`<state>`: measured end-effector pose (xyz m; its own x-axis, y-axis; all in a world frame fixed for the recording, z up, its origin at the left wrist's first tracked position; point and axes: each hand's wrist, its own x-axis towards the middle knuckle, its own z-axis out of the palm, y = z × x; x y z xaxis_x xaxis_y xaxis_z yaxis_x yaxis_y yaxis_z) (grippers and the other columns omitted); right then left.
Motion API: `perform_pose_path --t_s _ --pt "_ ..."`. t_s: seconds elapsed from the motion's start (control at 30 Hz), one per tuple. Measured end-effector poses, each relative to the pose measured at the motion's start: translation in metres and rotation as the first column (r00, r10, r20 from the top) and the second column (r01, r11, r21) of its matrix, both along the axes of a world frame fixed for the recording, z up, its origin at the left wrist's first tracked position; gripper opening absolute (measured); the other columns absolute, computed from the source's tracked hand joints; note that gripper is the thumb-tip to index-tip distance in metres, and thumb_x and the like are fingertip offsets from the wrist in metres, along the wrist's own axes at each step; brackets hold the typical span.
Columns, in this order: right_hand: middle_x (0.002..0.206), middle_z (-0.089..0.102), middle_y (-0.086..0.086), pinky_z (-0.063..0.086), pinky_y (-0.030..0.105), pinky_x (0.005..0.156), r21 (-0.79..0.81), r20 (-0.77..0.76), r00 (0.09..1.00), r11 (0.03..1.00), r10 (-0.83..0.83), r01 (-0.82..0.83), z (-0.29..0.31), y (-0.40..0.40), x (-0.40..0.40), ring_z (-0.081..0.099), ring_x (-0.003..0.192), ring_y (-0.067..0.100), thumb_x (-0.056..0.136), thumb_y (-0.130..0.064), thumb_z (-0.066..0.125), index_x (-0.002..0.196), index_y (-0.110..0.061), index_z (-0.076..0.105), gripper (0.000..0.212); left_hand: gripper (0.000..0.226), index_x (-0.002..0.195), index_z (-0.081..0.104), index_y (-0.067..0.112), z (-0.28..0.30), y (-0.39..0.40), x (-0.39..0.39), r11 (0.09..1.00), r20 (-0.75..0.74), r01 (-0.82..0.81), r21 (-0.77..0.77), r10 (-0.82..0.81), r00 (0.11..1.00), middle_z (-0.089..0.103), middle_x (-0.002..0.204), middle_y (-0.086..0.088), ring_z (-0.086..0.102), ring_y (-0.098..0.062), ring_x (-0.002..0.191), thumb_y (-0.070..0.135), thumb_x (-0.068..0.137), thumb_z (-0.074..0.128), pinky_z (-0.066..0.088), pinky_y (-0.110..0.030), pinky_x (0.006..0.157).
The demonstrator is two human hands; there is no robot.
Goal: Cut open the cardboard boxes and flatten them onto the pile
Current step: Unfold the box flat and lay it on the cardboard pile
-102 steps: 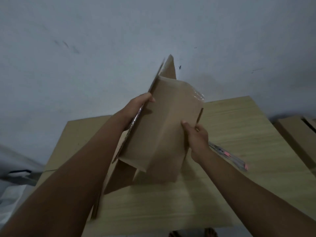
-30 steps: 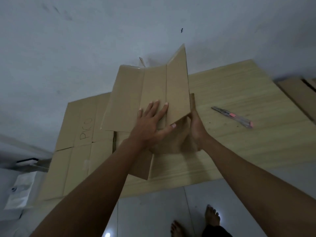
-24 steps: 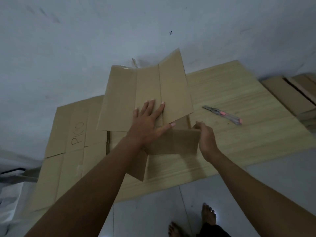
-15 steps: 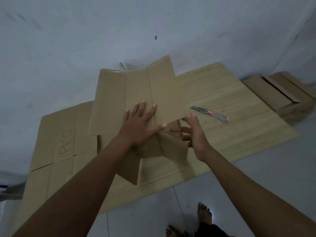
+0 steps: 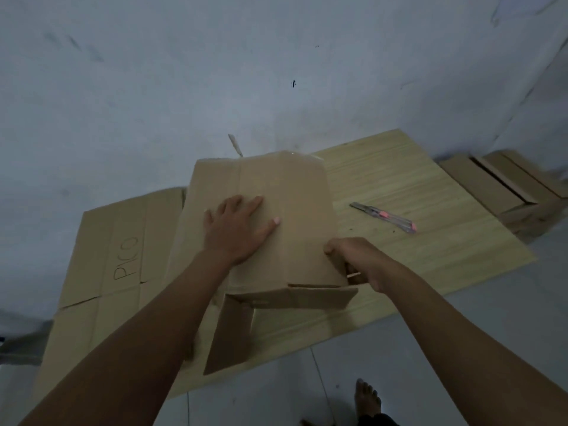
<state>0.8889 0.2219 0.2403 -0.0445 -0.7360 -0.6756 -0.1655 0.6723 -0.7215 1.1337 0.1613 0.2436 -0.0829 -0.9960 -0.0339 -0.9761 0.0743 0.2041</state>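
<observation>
The cut-open cardboard box (image 5: 285, 222) is held down over the near left part of the wooden board (image 5: 430, 241), its left edge lying over the pile of flattened cardboard (image 5: 101, 272) marked "PICO". The left hand (image 5: 236, 232) is laid flat on the top panel, fingers straight and slightly spread, thumb out to the right. The right hand (image 5: 356, 262) is curled round the panel's right edge near the front corner, fingers tucked under it. Two flaps (image 5: 233, 330) stick out toward the person, not yet level.

The step is judged to be the final flattening. Pressure is best kept on the centre crease by the flat palm while the right edge is pushed down and outward, so that the panels are not allowed to spring back. The front flaps should then be folded level before the sheet is slid left onto the pile. The utility knife (image 5: 384, 216) lies well apart on the board and should be kept clear. More folded boxes (image 5: 504, 192) wait at the right.
</observation>
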Motion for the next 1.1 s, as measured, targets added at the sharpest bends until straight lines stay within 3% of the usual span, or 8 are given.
perform_pose_path --t_s 0.2,0.33,0.47,0.63,0.73,0.8,0.97,1.1 --pt "0.095 0.073 0.000 0.052 0.030 0.072 -0.250 0.010 0.970 0.939 -0.241 0.236 0.016 -0.058 0.009 0.069 0.088 0.019 0.077 -0.048 0.081 0.097 -0.015 0.073 0.039 0.076 0.119 0.063 0.043 0.018 -0.016 -0.003 0.997 0.027 -0.025 -0.070 0.026 0.999 0.052 0.133 -0.001 0.045 -0.028 0.132 0.096 0.071 0.040 0.021 -0.062 0.117" --pt "0.095 0.076 0.005 0.056 0.033 0.072 -0.206 -0.049 0.994 0.975 -0.094 0.082 0.021 -0.088 0.008 0.071 0.083 0.021 0.077 -0.028 0.083 0.094 -0.013 0.073 0.026 0.059 0.092 0.075 0.026 0.024 -0.067 -0.007 0.980 -0.069 -0.149 -0.131 0.141 0.988 0.061 0.119 -0.008 0.057 -0.031 0.116 0.077 0.088 0.045 0.040 -0.050 0.107" --pt "0.106 0.076 0.005 0.055 0.031 0.077 -0.005 -0.003 0.979 0.979 0.203 -0.203 0.006 -0.109 -0.009 0.070 0.090 0.018 0.076 -0.032 0.084 0.108 -0.016 0.072 0.038 0.080 0.111 0.070 0.014 0.018 -0.127 -0.006 0.915 -0.149 -0.394 -0.085 0.380 0.913 0.065 0.116 -0.014 0.061 -0.035 0.110 0.081 0.079 0.042 0.049 -0.047 0.098" --pt "0.102 0.076 0.002 0.059 0.027 0.068 0.111 0.171 0.919 0.920 0.356 -0.377 -0.009 -0.135 -0.020 0.072 0.085 0.015 0.084 -0.034 0.079 0.118 -0.016 0.070 0.039 0.090 0.131 0.058 0.001 0.020 -0.171 -0.021 0.875 0.003 -0.485 0.006 0.485 0.875 0.058 0.133 -0.019 0.044 -0.036 0.131 0.080 0.088 0.042 0.024 -0.052 0.113" --pt "0.111 0.074 0.002 0.058 0.034 0.082 0.132 0.359 0.915 0.961 0.182 -0.243 -0.015 -0.158 -0.024 0.070 0.099 0.020 0.085 -0.063 0.066 0.125 -0.016 0.069 0.062 0.085 0.124 0.064 0.006 0.010 -0.180 -0.028 0.840 0.064 -0.542 0.035 0.539 0.840 0.063 0.128 -0.013 0.042 -0.034 0.135 0.078 0.087 0.038 0.010 -0.066 0.117" --pt "0.115 0.075 0.006 0.056 0.038 0.092 0.200 0.455 0.890 0.973 0.016 -0.119 -0.019 -0.176 -0.021 0.070 0.108 0.024 0.082 -0.077 0.054 0.122 -0.016 0.071 0.075 0.076 0.121 0.066 0.008 0.003 -0.182 -0.029 0.831 0.040 -0.554 0.044 0.552 0.833 0.065 0.123 -0.010 0.045 -0.032 0.132 0.070 0.089 0.038 0.014 -0.064 0.115" --pt "0.112 0.075 0.012 0.055 0.042 0.093 0.293 0.428 0.890 0.956 -0.158 0.029 -0.031 -0.205 0.001 0.070 0.107 0.031 0.081 -0.080 0.049 0.127 -0.018 0.069 0.080 0.074 0.110 0.070 0.008 -0.006 -0.186 -0.022 0.791 -0.180 -0.600 0.115 0.611 0.771 0.069 0.112 -0.012 0.060 -0.037 0.113 0.070 0.089 0.036 0.037 -0.062 0.108" --pt "0.117 0.073 0.014 0.053 0.045 0.097 0.370 0.466 0.874 0.928 -0.140 -0.048 -0.036 -0.198 0.004 0.069 0.109 0.031 0.074 -0.084 0.052 0.125 -0.013 0.071 0.089 0.054 0.109 0.066 0.009 -0.002 -0.178 -0.015 0.803 -0.221 -0.581 0.131 0.595 0.773 0.067 0.111 -0.011 0.061 -0.036 0.108 0.055 0.090 0.046 0.044 -0.057 0.103"
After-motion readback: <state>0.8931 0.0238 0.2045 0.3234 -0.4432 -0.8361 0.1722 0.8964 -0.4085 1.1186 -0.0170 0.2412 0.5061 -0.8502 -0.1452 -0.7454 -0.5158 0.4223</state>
